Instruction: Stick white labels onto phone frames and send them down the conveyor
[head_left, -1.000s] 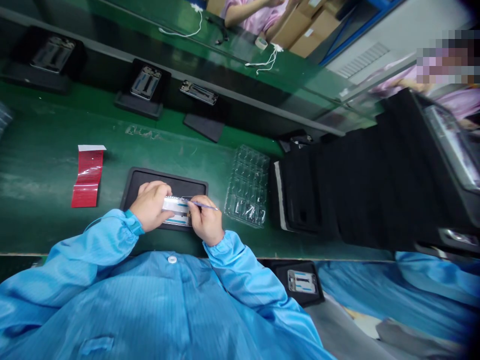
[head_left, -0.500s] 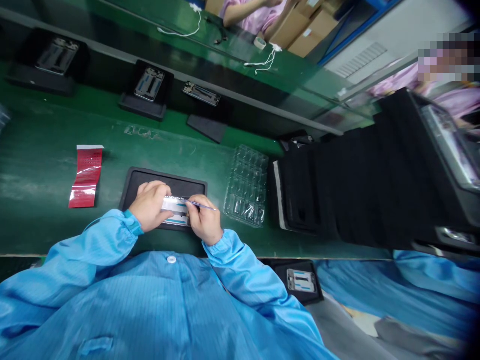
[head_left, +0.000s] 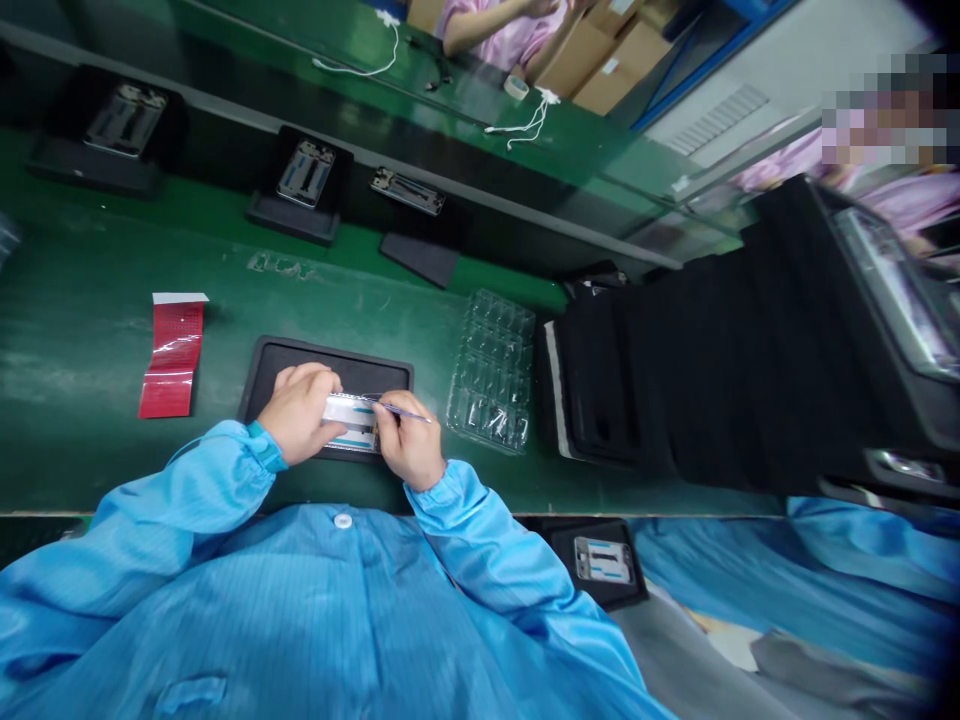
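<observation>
My left hand [head_left: 301,410] is closed on the left end of a phone frame [head_left: 351,432], silver-white with blue strips, with its thumb along the near side. The frame is over a shallow black tray [head_left: 337,367] on the green bench. At the frame's right end, my right hand [head_left: 411,440] pinches a thin, slender tool [head_left: 409,413] that points left across the frame's far edge. The tool's exact kind and its tip are hard to make out.
A red film strip [head_left: 172,355] lies left; a clear plastic blister tray [head_left: 491,370] lies right. Beyond it stand stacked black trays [head_left: 705,370]. Phone frames [head_left: 306,172] on black trays line the back. Another tray with a frame [head_left: 602,560] is below the bench edge. Other people are nearby.
The trays with phone frames along the back have shifted slightly right. Both my hands, the frame and the slender tool stay almost where they were.
</observation>
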